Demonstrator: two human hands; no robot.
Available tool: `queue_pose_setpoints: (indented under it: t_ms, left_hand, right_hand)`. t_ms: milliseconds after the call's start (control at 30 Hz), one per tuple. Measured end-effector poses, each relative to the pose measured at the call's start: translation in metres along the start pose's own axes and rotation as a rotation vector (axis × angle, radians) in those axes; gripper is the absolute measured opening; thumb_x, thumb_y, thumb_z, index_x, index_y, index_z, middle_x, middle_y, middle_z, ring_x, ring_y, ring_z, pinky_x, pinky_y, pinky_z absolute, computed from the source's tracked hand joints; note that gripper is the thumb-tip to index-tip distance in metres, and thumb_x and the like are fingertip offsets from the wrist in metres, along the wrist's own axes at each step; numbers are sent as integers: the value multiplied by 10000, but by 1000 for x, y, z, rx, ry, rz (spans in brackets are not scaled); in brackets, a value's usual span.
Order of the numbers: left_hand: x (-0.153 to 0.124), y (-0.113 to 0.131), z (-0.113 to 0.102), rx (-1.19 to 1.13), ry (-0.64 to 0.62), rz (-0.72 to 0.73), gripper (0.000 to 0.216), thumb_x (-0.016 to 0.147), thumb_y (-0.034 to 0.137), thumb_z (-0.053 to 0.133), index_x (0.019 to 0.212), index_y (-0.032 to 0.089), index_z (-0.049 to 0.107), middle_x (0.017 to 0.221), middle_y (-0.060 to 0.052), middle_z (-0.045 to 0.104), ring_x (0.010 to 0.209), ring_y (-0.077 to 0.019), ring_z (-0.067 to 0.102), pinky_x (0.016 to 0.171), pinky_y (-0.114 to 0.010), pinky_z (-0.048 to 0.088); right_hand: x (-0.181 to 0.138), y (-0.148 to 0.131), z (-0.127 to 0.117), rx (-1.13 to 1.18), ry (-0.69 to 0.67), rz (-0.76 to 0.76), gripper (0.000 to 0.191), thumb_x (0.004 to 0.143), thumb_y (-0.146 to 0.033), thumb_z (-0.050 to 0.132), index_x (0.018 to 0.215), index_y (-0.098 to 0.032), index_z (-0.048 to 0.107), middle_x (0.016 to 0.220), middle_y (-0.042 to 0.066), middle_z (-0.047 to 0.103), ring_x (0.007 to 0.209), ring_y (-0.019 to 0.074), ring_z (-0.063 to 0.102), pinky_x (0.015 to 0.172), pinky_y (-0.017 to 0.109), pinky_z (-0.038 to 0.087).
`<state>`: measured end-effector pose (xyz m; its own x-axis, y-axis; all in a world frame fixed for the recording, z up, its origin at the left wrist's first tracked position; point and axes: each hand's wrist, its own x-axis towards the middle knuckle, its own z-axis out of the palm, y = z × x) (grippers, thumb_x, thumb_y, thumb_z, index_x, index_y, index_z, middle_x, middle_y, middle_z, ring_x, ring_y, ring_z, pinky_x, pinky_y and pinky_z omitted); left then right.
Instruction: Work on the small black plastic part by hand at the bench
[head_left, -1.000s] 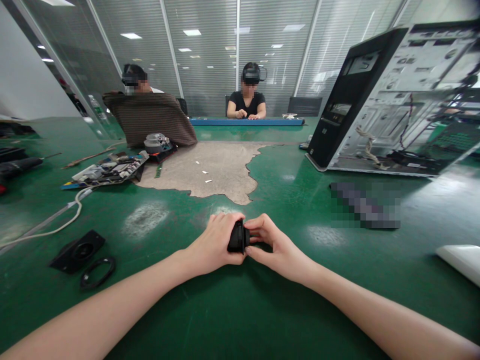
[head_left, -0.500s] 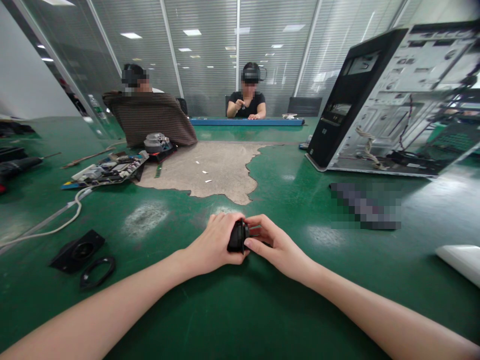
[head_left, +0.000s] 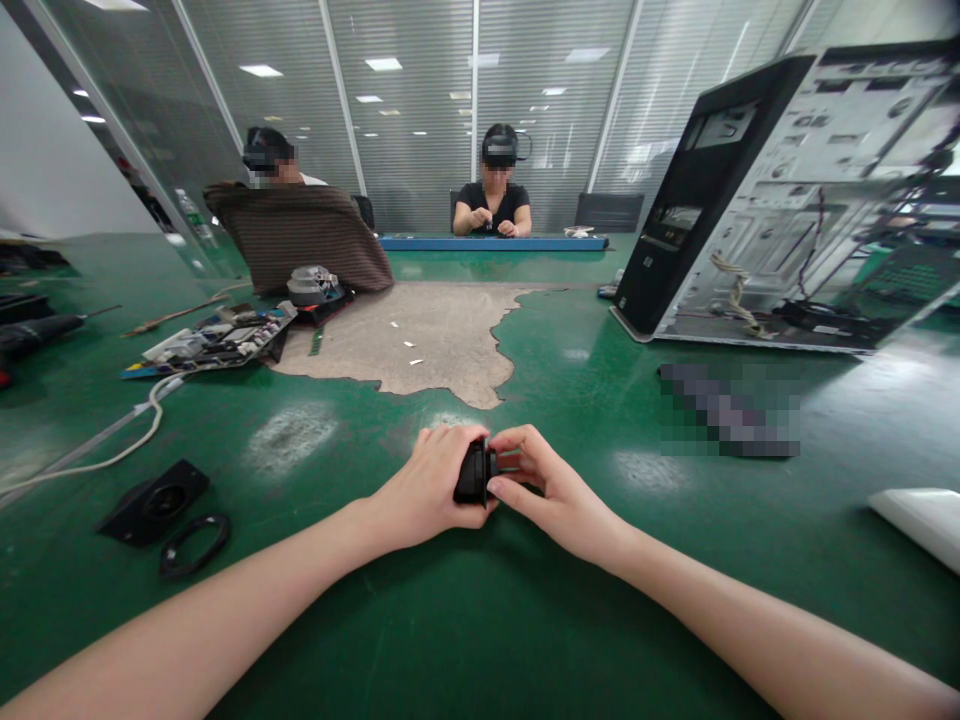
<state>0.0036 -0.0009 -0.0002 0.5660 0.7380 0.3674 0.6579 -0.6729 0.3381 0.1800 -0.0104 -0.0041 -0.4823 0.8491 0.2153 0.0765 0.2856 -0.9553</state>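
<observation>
Just above the green tabletop I hold a small black plastic part [head_left: 470, 472], blocky on the left, with a thin flange and a narrower end on the right. My left hand [head_left: 433, 475] is wrapped round its body from the left, fingers closed. The thumb and fingertips of my right hand [head_left: 541, 485] pinch the narrower end, which they partly hide. To the left on the table lie a black plate with a round socket [head_left: 155, 503] and, beside it, a thin black ring [head_left: 194, 546].
An opened computer case [head_left: 712, 210] stands at the right, with a blurred dark object [head_left: 727, 415] before it. A circuit board [head_left: 214, 345] and a white cable [head_left: 146, 432] lie at the left. Two people sit across the table; one [head_left: 495, 195] is at work behind a blue strip [head_left: 495, 243].
My hands and the black part have hardly moved. Across the table, the facing person's hands have come closer together.
</observation>
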Motion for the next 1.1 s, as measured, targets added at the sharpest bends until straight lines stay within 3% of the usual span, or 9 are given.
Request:
queue_pose_setpoints:
  t_ms: [300, 500, 767, 933, 1100]
  left_hand:
    - [-1, -1, 0, 6, -4, 16, 558, 635, 253, 593, 1117, 189, 320, 990, -58, 496, 879, -224, 473, 762, -357, 341]
    - [0, -1, 0, -1, 3, 9, 550, 642, 273, 600, 1112, 201, 322, 982, -52, 496, 865, -219, 476, 754, -352, 342]
    - [0, 0, -1, -21, -15, -4, 543, 655, 275, 598, 1119, 204, 325, 1003, -55, 501, 895, -224, 477, 775, -361, 339]
    - [0, 0, -2, -13, -22, 0, 543, 641, 252, 594, 1110, 192, 325, 990, -56, 496, 880, -222, 473, 766, -357, 339]
    - [0, 0, -2, -10, -14, 4, 537, 654, 261, 587, 1113, 190, 320, 978, -55, 494, 877, -220, 474, 767, -358, 338]
  right_hand:
    - [-1, -2, -1, 32, -19, 14, 277, 761, -163, 573, 978, -218, 412, 959, 14, 528, 938, 139, 554, 854, 329, 465]
    - [-1, 0, 0, 16, 18, -3, 149, 800, -225, 528, 928, -217, 453, 929, 7, 495, 892, 133, 552, 807, 320, 484]
    - [2, -3, -1, -19, 11, 54, 229, 794, -211, 531, 1006, -208, 443, 1008, 37, 520, 952, 156, 549, 853, 350, 473]
    - [-2, -4, -1, -12, -20, -13, 273, 760, -168, 572, 990, -221, 434, 987, 20, 515, 979, 157, 541, 879, 353, 466]
    - [-2, -2, -1, 4, -2, -6, 180, 801, -215, 529, 961, -220, 449, 951, 20, 516, 936, 147, 555, 849, 341, 483]
